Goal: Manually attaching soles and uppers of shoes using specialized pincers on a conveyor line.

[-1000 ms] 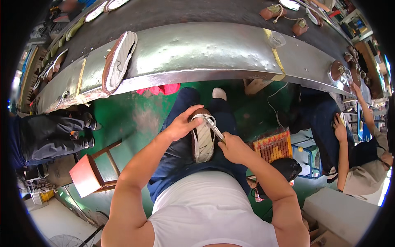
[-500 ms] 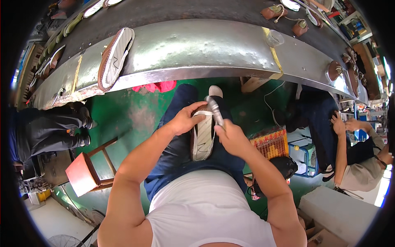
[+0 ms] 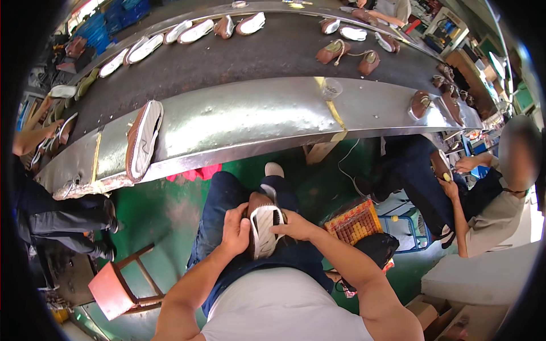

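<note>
On my lap lies a brown shoe (image 3: 264, 230), its pale, grooved sole facing up. My left hand (image 3: 233, 230) is closed round its left edge, the thumb along the side. From the right, my right hand (image 3: 296, 226) grips the opposite edge, with its thumb on the sole and the other fingers partly hidden. A silver-grey metal tool (image 3: 269, 194) shows just past the shoe's far end. The rest of it is hidden, and I cannot tell whether anything holds it.
Ahead runs a metal-edged bench (image 3: 227, 136) with another upturned shoe (image 3: 145, 139), a clear cup (image 3: 331, 89) and rows of shoes. A red-topped stool (image 3: 111, 290) stands left, a beaded seat mat (image 3: 355, 221) right. Co-workers sit at the right and stand at the left.
My right hand has gone from gripping the silver tool to holding the shoe's side. My left hand has slid from the far end to the left edge. The view has tilted up, showing more bench.
</note>
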`<state>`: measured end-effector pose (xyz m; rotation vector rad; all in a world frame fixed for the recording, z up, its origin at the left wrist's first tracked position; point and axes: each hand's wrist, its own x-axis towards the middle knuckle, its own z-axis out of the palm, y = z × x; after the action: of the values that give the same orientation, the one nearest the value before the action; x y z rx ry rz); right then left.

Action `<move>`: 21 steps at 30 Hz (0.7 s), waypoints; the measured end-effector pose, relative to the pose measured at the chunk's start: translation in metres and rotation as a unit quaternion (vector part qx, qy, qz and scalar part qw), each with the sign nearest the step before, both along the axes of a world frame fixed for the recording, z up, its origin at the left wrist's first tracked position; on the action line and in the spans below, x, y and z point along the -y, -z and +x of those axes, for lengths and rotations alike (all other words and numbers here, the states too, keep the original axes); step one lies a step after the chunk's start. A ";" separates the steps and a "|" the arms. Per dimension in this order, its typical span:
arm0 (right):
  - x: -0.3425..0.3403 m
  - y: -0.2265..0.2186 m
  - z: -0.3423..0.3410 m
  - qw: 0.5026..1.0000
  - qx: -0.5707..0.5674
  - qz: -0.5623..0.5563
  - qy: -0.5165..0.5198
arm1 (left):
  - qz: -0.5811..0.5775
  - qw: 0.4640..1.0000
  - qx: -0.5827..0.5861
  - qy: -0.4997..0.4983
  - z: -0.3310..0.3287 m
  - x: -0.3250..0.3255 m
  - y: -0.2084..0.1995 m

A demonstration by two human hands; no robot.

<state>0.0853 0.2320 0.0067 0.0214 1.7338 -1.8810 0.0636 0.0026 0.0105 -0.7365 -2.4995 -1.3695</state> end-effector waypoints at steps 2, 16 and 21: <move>-0.006 -0.005 -0.005 0.999 0.010 -0.004 -0.031 | 0.049 0.998 0.030 -0.027 -0.010 -0.003 0.011; 0.010 -0.021 0.007 0.994 0.049 0.069 0.067 | 0.017 0.965 0.256 0.047 -0.011 -0.003 0.040; 0.030 -0.004 0.018 0.979 0.071 0.141 0.129 | -0.131 0.919 0.372 0.007 0.012 -0.012 0.004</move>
<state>0.1036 0.2016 0.0111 0.4994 1.9570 -1.7402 0.0755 0.0149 0.0068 -0.2881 -3.3114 -1.5483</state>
